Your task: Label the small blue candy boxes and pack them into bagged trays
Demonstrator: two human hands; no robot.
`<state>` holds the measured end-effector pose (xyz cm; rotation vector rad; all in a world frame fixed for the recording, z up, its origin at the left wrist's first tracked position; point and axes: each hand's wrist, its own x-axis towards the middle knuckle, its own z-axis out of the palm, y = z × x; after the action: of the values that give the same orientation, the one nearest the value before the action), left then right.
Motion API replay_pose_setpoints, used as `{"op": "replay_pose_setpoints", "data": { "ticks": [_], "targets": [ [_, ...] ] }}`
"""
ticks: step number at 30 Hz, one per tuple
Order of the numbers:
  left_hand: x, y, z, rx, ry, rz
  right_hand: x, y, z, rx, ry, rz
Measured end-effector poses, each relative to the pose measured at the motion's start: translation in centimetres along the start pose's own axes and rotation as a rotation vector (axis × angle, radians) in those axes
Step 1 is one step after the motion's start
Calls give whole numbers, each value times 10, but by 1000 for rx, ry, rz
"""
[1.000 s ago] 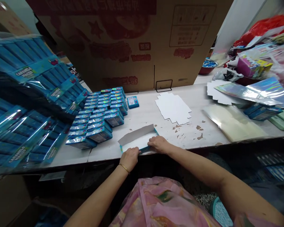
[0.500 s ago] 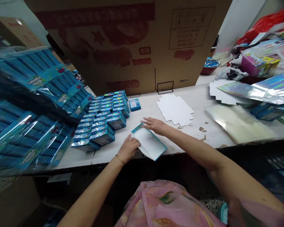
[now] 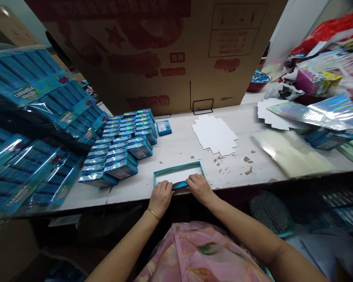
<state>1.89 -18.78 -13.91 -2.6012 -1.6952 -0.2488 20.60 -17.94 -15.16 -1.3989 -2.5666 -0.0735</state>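
A shallow tray-shaped carton (image 3: 179,174) with blue edges and a white inside lies at the near edge of the worktable (image 3: 194,150). My left hand (image 3: 160,197) pinches its near wall at the left, fingers closed on it. My right hand (image 3: 199,188) grips the same near wall at the right. Rows of small blue boxes (image 3: 122,145) stand just left of the tray. A stack of flat white card blanks (image 3: 214,134) lies behind it to the right.
Shrink-wrapped blue packs (image 3: 32,129) are piled at the left. A big brown cardboard box (image 3: 164,51) stands along the back. Holographic sheets (image 3: 314,113), a clear plastic sheet stack (image 3: 291,152) and mixed clutter fill the right side.
Half a second ago the card lay flat and slanted under both hands. Now it stands as a tray with raised walls, squared to the table edge, both hands on its near wall.
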Motion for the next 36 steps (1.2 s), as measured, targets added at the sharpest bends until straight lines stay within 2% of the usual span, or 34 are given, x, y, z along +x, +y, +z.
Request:
{"op": "replay_pose_setpoints", "data": {
  "ticks": [2,6,10,13,15,17,18,21,22,24,27,29,31,33,36],
  "targets": [
    [-4,-2,4,47,-60,10,3,4,-2,-37,-48,-34],
    [-3,-1,10,65,-101,19,5,9,-4,-31,-94,-106],
    [-6,10,-4,10,-136,8,15,22,-7,-19,-157,-212],
    [-3,9,-25,-58,-56,-25,35,42,-15,2,-198,-394],
    [7,-2,-34,-57,51,-120,48,55,-21,61,-152,-458],
    [21,-18,-35,-40,80,-220,55,64,-23,186,-32,-375],
    [29,-26,-32,-49,54,-255,56,64,-22,268,58,-260],
    [50,-39,-17,-135,-115,-319,51,49,-5,539,337,249],
    [55,-39,-13,-157,-176,-333,49,38,4,621,389,398],
    [62,-33,-6,-167,-286,-354,49,13,22,751,366,542],
    [63,-22,-5,-148,-357,-402,57,-18,39,834,269,556],
    [59,-22,-6,-152,-357,-463,67,-22,40,860,222,515],
    [52,-27,-8,-180,-348,-514,81,-12,35,867,202,456],
    [43,-33,-7,-235,-309,-554,103,3,26,832,240,388],
    [27,-43,-4,-359,-129,-566,155,19,9,764,302,285]
  ]
}}
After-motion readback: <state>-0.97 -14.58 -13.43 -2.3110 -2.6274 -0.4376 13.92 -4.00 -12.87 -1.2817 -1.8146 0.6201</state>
